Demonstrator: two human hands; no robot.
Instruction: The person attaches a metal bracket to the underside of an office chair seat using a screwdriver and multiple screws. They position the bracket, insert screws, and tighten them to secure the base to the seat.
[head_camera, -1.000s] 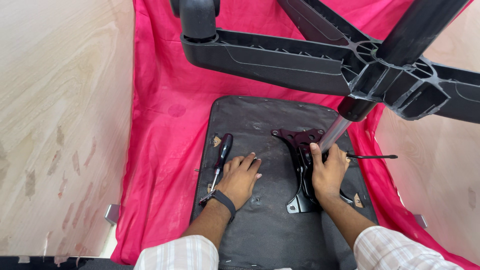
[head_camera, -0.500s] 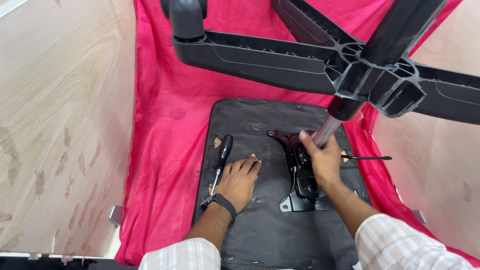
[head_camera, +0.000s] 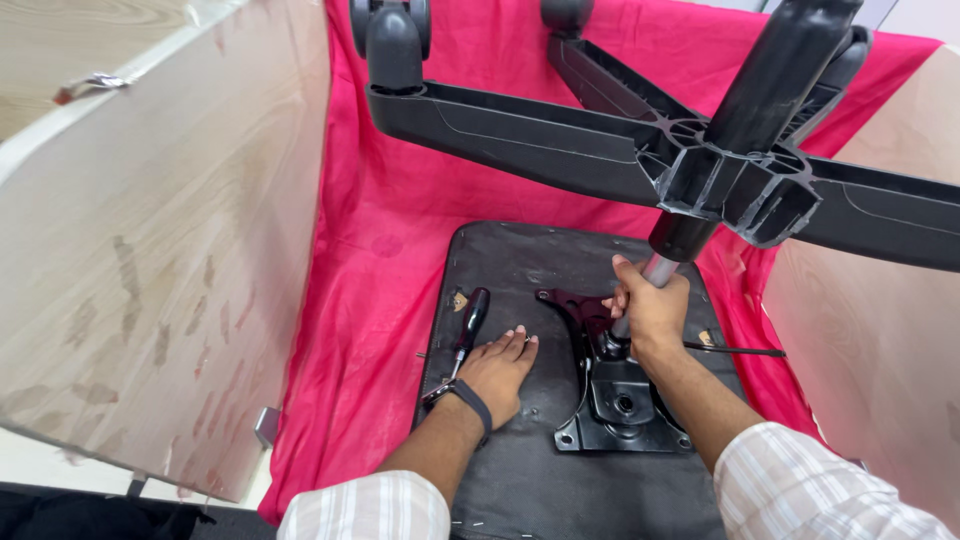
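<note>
While the left hand (head_camera: 500, 372) lies flat, fingers together and stretched out, on the dark underside of the seat (head_camera: 520, 265), the right hand (head_camera: 652, 305) has its fingers clamped around the silver gas-lift column (head_camera: 655, 275) just above the seat's black metal mechanism plate (head_camera: 620, 395). The column rises to a black 5-arm wheeled base (head_camera: 560, 140) hanging over the seat. A screwdriver (head_camera: 468, 325) lies on the seat just beside the left hand. Red cloth (head_camera: 370, 250) spreads under the seat, between pale wooden panels (head_camera: 150, 250).
</note>
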